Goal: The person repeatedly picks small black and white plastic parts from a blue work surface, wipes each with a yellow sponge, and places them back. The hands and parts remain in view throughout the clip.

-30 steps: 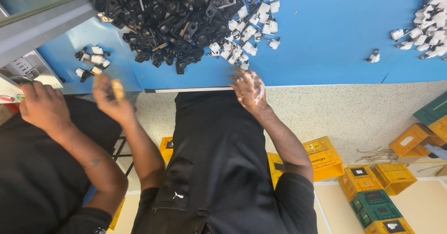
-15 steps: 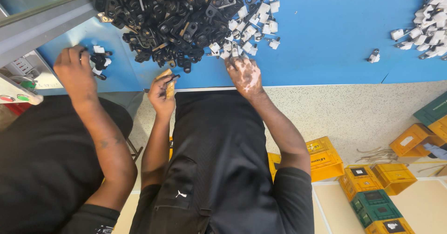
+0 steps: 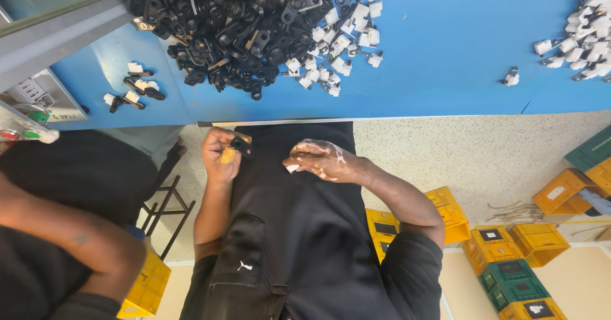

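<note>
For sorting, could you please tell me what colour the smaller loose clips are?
White: the small plastic clips, beside the black parts pile, head view.

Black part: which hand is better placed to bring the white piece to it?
Probably the right: the right hand pinches the white piece, close to the black part that the left hand holds.

Assembly workshop: blue workbench point(image 3: 445, 53), heaped black parts point(image 3: 235, 21)

Two hands point(image 3: 222, 154), seven crates point(image 3: 513, 283)
</note>
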